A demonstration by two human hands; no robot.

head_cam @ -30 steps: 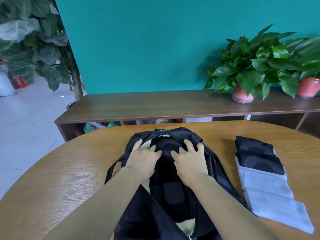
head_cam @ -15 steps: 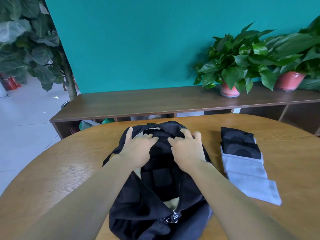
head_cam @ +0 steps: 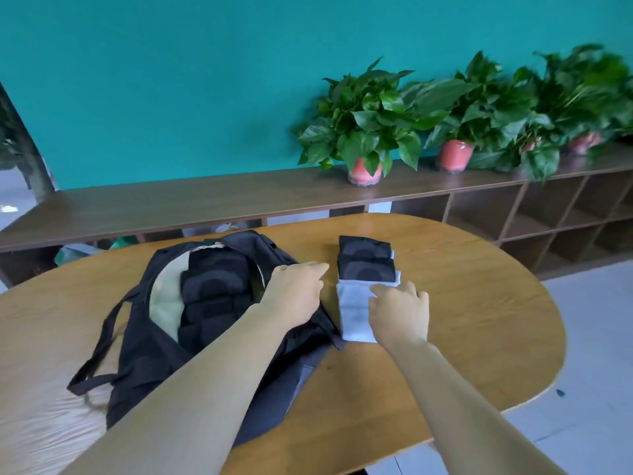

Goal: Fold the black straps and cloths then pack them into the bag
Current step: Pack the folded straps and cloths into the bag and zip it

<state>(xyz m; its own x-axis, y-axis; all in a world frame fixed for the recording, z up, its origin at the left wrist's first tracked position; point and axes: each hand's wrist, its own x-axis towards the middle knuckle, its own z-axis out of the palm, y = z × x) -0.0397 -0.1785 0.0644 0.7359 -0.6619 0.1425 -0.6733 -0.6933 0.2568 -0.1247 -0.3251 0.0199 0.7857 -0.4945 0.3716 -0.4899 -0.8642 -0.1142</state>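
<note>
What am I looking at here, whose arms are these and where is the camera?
There is no machine here. The camera sits on a person's head and looks forward and down, so the two bare arms coming in from the bottom are that person's own.

They stand at a wooden table. On it lies an open black bag with black padded straps already inside. Beside the bag, to its right, is a row of folded cloths, black ones farther away and pale ones nearer.

The left hand reaches over the bag's edge toward the cloths and holds nothing. The right hand rests on the pale cloths; whether it grips one is unclear.

Behind the table a long shelf carries potted plants against a teal wall.
</note>
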